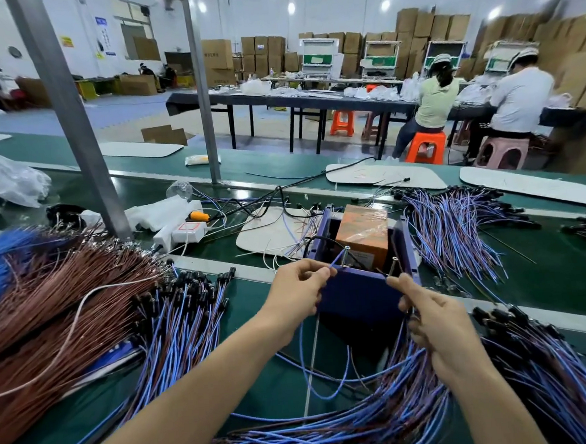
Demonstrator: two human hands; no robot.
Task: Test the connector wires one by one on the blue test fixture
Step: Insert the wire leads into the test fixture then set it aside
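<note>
1. Nearest the camera, a wire bundle [348,424] of blue and brown leads lies across the green surface [260,378], fanning toward the right.
2. The right hand [435,329] sits above this bundle, just in front of the fixture's right corner. Its fingers [416,320] are curled and grip leads rising from the bundle; the index finger points up toward the fixture rim.
3. The left hand [295,290] is at the fixture's left front corner. Thumb and index finger pinch 1 blue wire [337,262]. The wire's upper end slants up to a metal terminal inside the fixture; its lower length hangs in a loop over the surface.
4. The blue test fixture [354,297] is an open-topped box standing on the surface between the 2 hands. An orange box [364,231] sits inside it toward the rear.
5. Left of the fixture lie connector wires [187,314] with black end plugs, and beyond them a brown wire pile [49,305].
6. Right of the fixture lies a second wire pile [456,225], also blue and brown.
7. Behind the left piles, a white power strip [182,233] rests beside a grey metal post [69,115].
8. In the far area, 2 seated persons [476,97] work at a dark table [294,100], with stacked cardboard boxes [430,24] along the wall.
</note>
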